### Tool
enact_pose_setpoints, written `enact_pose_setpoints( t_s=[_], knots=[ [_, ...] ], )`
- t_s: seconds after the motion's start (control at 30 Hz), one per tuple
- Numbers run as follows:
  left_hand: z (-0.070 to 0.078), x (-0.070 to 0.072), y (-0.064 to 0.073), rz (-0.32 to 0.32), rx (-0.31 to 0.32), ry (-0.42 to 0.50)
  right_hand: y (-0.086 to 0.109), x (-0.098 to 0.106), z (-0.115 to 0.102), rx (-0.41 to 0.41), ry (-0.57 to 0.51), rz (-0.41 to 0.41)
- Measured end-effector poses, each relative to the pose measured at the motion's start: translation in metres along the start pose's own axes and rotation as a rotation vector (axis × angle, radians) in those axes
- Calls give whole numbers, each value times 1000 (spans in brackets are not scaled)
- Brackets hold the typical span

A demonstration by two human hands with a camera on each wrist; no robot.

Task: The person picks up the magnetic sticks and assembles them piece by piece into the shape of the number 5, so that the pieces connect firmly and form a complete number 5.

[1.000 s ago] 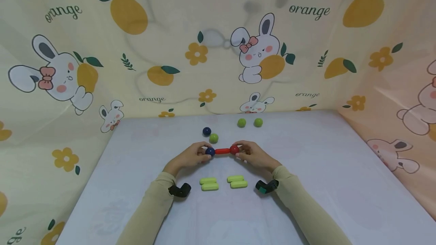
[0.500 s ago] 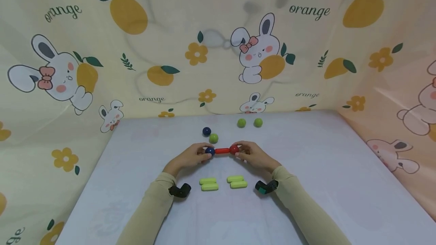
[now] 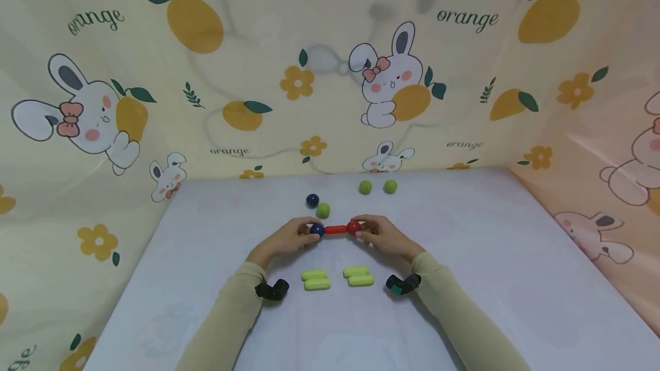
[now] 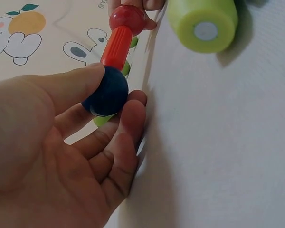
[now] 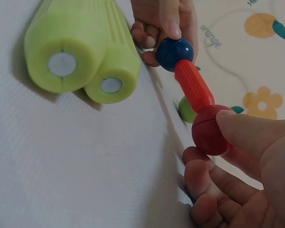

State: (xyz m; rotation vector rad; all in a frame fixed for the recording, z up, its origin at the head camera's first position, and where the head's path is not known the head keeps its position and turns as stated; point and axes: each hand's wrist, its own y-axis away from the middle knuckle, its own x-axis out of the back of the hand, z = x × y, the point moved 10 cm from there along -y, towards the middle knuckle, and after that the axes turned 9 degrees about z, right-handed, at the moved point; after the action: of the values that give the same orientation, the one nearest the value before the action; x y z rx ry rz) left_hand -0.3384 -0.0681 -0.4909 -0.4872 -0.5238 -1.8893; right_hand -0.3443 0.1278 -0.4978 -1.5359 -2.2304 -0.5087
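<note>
Pinching at both ends of the rod [image 3: 336,229]
Left hand [image 3: 289,237] holds the blue ball [image 4: 108,92], right hand [image 3: 385,235] the red ball [image 5: 209,132].

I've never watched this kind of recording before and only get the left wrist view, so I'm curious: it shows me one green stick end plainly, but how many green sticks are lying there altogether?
Observer: Four green sticks in the head view, laid in two pairs.

Visitor: And besides the blue ball in the left hand, is there another one?

Observer: Yes, the head view shows a second blue ball farther back, beside a green ball.
</note>
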Motion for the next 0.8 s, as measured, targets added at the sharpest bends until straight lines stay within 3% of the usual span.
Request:
enact_pose_setpoints(
  t_s=[0.6, 0.8],
  knots=[
    [3, 1, 2, 12, 10, -8, 0, -2, -1, 13, 2, -3],
    [1, 0, 0, 38, -12, -80, 0, -1, -1, 9, 12, 13]
  ],
)
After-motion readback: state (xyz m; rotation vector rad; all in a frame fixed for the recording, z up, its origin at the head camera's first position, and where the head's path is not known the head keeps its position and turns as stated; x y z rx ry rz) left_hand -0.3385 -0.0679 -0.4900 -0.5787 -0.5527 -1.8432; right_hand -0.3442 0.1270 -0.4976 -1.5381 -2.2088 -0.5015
